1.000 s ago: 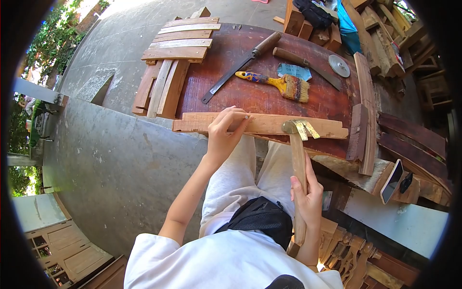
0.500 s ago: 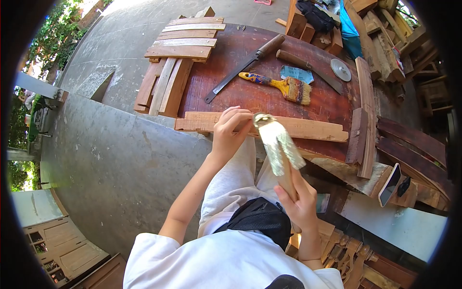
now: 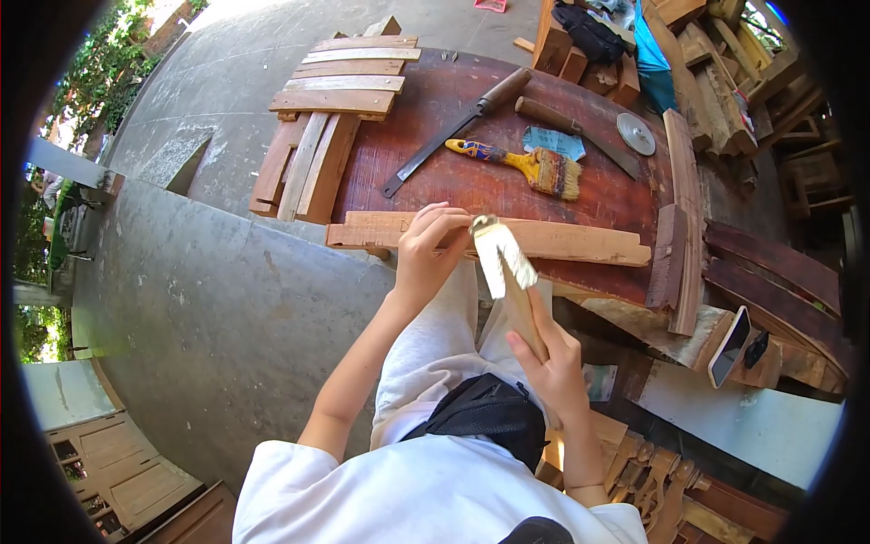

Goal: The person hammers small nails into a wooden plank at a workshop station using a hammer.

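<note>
Reaching forward from the right hand (image 3: pixel 555 370), closed around its handle, the hammer (image 3: pixel 505 261) has its head beside the left hand's fingertips, above the plank (image 3: pixel 580 242). The left hand (image 3: pixel 430 257) curls over the plank; whether it pinches anything, I cannot tell. Beyond both grips, the brush (image 3: pixel 527 167) lies on the table (image 3: pixel 609 207).

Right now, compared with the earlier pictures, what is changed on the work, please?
The right hand has moved the hammer to the left along the board, so its head is now close to the left hand's fingertips, and its claw has turned toward the person. No grip was visibly taken or let go. The left hand stayed at the board, and the paintbrush stayed on the table.
</note>
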Demonstrator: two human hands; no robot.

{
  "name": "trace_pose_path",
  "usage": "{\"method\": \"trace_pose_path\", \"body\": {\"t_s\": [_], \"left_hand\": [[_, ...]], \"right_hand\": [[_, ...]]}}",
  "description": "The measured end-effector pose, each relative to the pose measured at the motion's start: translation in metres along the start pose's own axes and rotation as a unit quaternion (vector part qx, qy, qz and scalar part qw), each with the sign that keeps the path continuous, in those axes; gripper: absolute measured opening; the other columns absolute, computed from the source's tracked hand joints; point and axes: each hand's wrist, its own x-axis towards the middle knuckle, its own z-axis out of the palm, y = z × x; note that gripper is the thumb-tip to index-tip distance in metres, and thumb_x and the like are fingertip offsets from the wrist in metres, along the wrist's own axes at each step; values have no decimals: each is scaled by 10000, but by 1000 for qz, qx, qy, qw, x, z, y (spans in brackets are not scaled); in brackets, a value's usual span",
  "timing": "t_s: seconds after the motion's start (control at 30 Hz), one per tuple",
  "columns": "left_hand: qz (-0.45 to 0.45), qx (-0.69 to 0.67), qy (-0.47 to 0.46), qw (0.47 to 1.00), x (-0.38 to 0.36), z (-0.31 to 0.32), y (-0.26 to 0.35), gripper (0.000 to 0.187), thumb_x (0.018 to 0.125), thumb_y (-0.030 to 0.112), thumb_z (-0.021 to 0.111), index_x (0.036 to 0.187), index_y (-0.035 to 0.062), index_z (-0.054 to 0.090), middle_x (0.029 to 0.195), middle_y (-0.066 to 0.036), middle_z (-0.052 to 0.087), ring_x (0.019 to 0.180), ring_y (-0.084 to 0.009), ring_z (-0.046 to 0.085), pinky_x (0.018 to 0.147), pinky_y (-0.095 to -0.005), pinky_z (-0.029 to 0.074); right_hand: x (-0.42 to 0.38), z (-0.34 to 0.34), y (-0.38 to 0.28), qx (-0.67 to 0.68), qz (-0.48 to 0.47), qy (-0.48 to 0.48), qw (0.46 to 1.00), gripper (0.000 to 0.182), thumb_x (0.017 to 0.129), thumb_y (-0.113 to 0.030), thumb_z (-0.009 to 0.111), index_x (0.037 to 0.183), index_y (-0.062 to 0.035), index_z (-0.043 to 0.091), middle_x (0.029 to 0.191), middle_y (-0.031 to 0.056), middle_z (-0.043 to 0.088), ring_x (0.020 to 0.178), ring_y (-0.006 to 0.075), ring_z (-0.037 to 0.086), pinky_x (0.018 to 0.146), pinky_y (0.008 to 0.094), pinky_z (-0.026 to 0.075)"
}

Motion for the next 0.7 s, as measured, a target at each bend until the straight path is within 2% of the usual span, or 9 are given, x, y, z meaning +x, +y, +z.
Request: {"method": "trace_pose_path", "body": {"t_s": [0.07,0.2,0.27,0.37,0.4,0.47,0.5,0.63,0.7], "left_hand": [[4,5,0,1000,4,0,-3,127,802,-18,751,913,10,694,912,-99,718,899,-269,698,965,-425,522],[-6,-4,-3,1000,3,0,0,142,795,-27,756,921,2,697,920,-102,717,916,-274,699,936,-409,537],[-57,-18,-7,998,0,0,0,175,758,-25,765,922,-12,706,945,-109,744,951,-266,723,987,-417,539],[-74,-19,-9,997,2,0,5,132,793,-33,758,911,-9,703,928,-112,739,912,-251,725,986,-417,538],[-75,-30,-11,997,3,0,5,118,802,-34,755,902,-7,700,919,-115,736,897,-246,724,986,-422,538],[-43,-24,-17,999,3,-2,2,104,810,-33,753,893,-7,695,910,-115,733,885,-241,722,995,-426,534],[-11,-20,-24,999,4,-3,1,92,819,-33,751,883,-8,690,901,-115,730,873,-237,719,1003,-429,529],[-20,-29,-35,999,7,-5,3,84,826,-33,748,871,-12,681,898,-115,726,862,-227,715,1035,-443,511],[-87,-37,-23,995,9,-3,6,89,830,-31,751,871,-16,674,903,-114,724,859,-220,710,1060,-452,493]], "right_hand": [[0,-1,2,-11,-48,15,999,638,924,-105,714,1498,-22,449,929,224,667,741,252,656,691,336,539],[-7,-9,-9,0,-29,39,999,634,916,-135,729,1480,-7,468,986,232,688,790,262,694,723,335,549],[-12,-13,-4,-3,-28,60,998,634,916,-152,732,1473,2,473,1014,238,695,817,265,710,736,332,550],[-15,-17,8,52,100,64,992,639,934,-201,711,1486,-2,457,1087,241,709,887,237,728,727,317,542],[-13,-18,12,54,99,64,992,639,934,-201,711,1486,-2,457,1087,241,709,887,237,728,727,317,542],[-10,-16,22,48,111,97,988,632,948,-191,687,1504,-19,441,967,162,718,751,178,687,661,292,524],[-10,-19,19,92,152,88,980,634,962,-179,665,1530,-46,416,818,65,664,623,106,585,595,258,490],[-14,-16,23,160,158,119,967,641,970,-166,651,1549,-74,393,732,7,591,565,62,496,547,231,452],[-15,-19,22,145,156,116,970,649,975,-160,645,1560,-86,373,727,-6,580,569,55,496,541,233,457]]}}
